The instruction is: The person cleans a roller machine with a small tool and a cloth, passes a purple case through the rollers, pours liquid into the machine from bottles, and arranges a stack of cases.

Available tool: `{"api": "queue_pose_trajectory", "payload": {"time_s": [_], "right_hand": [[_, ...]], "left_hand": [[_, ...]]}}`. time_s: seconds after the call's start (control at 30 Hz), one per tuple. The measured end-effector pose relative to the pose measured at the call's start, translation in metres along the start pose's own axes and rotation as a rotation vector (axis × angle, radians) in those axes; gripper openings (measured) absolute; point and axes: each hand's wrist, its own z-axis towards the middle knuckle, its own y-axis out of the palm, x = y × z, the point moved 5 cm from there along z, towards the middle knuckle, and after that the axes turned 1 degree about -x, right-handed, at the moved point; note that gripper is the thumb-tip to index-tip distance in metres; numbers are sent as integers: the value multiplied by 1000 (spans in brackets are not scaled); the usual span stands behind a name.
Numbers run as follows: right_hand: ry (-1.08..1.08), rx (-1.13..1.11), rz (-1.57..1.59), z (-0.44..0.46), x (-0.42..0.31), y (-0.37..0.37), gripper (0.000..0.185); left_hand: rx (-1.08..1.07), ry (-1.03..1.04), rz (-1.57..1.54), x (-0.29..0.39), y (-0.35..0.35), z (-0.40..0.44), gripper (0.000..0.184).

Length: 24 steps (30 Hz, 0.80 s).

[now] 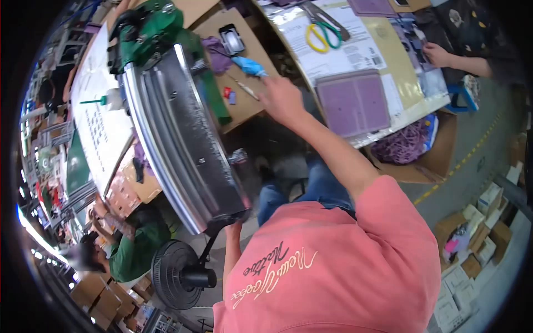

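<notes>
1. The right hand (282,101) reaches over the brown surface (250,108), its fingers at the near end of a blue-wrapped item (250,66). Whether they are closed on it cannot be told. The arm comes in from the open side, probably because the metal bed (180,116) walls off the other.

2. The left hand is hidden behind the machine's lower end, so its state cannot be told; only the left forearm (232,247) shows.

3. The blue-wrapped item lies beside a purple cloth (216,54) and a small dark-rimmed case (231,40). A slender stick (243,87) and a red piece (227,92) lie nearer the person. Such small things seem grouped there to be within easy reach.

4. The bed and the green machine body (150,33) bound that surface on the left, limiting sideways movement.

5. On the right-hand surface (410,119), flat purple pieces (352,102) lie squared on papers, likely to stay tidy. Scissors (326,34) lie farther up, and a co-worker's hand (437,56) is at the far side.

6. A carton (448,139) of purple strips (400,145) beneath that surface, and a fan (177,275) on the left, narrow the standing room.
</notes>
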Motion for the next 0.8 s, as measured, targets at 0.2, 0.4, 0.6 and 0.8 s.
{"api": "queue_pose_trajectory", "payload": {"time_s": [0.2,0.4,0.6,0.8], "right_hand": [[431,218,-376,-92,161,-133,42],[479,-35,-349,-145,218,-149,32],[316,51,-274,-136,215,-166,31],[854,-101,862,-129,216,-183,34]], "left_hand": [[-191,357,-126,256,109,49,51],[-255,361,-95,351,200,95,60],[-216,294,-66,372,193,85,62],[-211,147,-280,381,164,72,57]]}}
